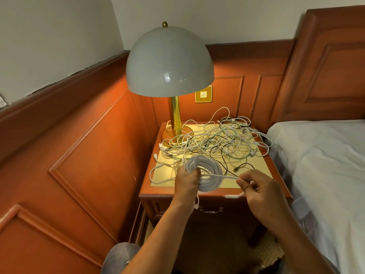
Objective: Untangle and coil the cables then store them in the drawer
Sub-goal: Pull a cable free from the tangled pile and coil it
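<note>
While left hand (186,179) grips coil (206,175) (white), right hand (256,191) pinches tail.

No legible text, brand, number or sign anywhere in view. One candidate only: the gold wall plate (203,94), on the wood panelling just right of the lamp (169,62) stem and under the shade's rim, carries a small pale square with dark vertical strokes, like a barcode or a socket mark; too small and blurred to read. Lamp shade itself is plain, no maker's mark visible. Cable plugs on the nightstand in front of the lamp base show no readable print at this size.
</note>
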Demonstrator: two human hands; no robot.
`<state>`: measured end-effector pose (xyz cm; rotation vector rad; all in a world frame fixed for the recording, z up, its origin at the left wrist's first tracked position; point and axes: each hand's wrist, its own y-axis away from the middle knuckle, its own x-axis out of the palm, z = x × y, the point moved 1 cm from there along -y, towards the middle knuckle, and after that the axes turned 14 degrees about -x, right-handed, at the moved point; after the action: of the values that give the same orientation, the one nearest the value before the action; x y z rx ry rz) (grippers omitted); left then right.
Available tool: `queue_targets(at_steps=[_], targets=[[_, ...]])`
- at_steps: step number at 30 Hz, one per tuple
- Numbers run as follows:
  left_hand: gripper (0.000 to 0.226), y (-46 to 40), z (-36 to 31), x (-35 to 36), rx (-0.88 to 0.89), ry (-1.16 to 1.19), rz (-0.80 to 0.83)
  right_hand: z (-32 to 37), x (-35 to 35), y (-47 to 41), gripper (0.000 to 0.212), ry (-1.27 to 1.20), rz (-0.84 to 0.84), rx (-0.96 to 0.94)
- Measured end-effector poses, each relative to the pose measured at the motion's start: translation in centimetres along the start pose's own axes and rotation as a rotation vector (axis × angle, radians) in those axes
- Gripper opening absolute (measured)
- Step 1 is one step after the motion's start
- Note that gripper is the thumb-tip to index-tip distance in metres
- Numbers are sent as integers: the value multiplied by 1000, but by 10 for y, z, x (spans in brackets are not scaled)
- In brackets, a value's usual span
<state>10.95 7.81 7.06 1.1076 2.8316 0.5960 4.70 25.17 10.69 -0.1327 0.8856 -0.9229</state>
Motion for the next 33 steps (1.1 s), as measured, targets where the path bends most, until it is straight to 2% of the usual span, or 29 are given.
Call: queue_targets(at_steps=[4,9,14,18,23,28,33], targets=[[28,4,4,7,25,29,75,-24,11,11,24,-152,-24,112],[24,9,12,14,25,-21,122,-32,29,12,10,-535,-180,321],[25,9,13,11,10,3,131,-32,44,10,12,-849,-312,425],[21,5,14,13,-18,47,78,-25,53,7,14,-1059,-416,457],[21,6,16,13,-73,124,91,-26,56,4,15,-1019,-439,456],[24,6,13,10,-32,175,74,-27,66,9,11,-923,-393,458],[18,8,9,12,-6,138,44,-23,73,8,13,-1017,-525,488]])
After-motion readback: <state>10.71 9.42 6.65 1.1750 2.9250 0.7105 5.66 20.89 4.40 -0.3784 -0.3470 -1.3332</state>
